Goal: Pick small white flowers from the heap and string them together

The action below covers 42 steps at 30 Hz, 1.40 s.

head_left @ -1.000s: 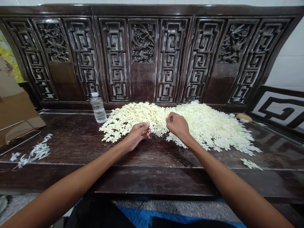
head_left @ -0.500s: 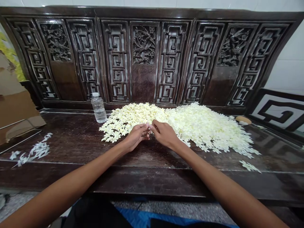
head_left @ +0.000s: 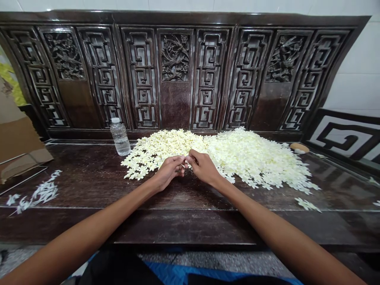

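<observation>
A wide heap of small cream-white flowers (head_left: pixel 243 156) lies on the seat of a dark carved wooden bench (head_left: pixel 89 178). My left hand (head_left: pixel 169 171) and my right hand (head_left: pixel 203 167) meet at the heap's near edge, fingertips pinched together and touching. Both are closed on something small between them, probably a flower, too small to name. The fingers hide what they pinch.
A clear plastic water bottle (head_left: pixel 120 137) stands left of the heap. A strand of white flowers (head_left: pixel 38 193) lies at the far left, beside cardboard (head_left: pixel 18 146). A few loose flowers (head_left: pixel 307 204) sit at the right. A tan rounded object (head_left: pixel 299 147) rests near the armrest.
My right hand moved left from the heap to meet my left hand, and the two now stay pinched together. The view shifted slightly.
</observation>
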Each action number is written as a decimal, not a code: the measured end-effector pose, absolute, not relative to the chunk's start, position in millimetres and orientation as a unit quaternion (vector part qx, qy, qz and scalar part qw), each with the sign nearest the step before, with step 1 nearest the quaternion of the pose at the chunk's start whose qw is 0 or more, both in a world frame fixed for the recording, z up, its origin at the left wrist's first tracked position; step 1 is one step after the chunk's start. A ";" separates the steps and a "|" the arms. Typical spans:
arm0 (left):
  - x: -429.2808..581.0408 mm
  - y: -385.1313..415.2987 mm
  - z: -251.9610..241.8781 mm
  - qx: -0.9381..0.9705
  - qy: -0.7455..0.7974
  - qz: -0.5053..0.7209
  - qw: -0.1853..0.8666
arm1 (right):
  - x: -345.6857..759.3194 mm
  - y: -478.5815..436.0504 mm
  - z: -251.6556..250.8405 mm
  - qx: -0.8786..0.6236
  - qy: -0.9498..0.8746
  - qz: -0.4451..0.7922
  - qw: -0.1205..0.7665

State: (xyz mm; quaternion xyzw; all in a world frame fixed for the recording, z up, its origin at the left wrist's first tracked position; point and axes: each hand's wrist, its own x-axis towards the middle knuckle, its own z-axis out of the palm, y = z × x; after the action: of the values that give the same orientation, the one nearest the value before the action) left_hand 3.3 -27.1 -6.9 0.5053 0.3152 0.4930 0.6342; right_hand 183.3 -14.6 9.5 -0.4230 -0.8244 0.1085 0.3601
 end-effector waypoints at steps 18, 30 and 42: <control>0.6 -26.6 -6.6 0.529 0.306 0.482 0.628 | 184.4 -11.7 9.8 -0.413 -0.817 0.135 0.379; -1.3 -25.3 -3.6 0.515 0.333 0.485 0.624 | 208.6 -3.3 32.9 -0.550 -0.726 0.062 0.407; -1.6 -22.2 -11.3 0.518 0.312 0.485 0.632 | 180.2 -11.2 10.2 -0.473 -0.817 0.082 0.319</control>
State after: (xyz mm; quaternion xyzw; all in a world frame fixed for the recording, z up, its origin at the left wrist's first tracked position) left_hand -1.6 -22.2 -11.3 0.5179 0.3116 0.4850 0.6320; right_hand 180.2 -11.2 10.2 -0.4734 -0.8169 0.0817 0.3191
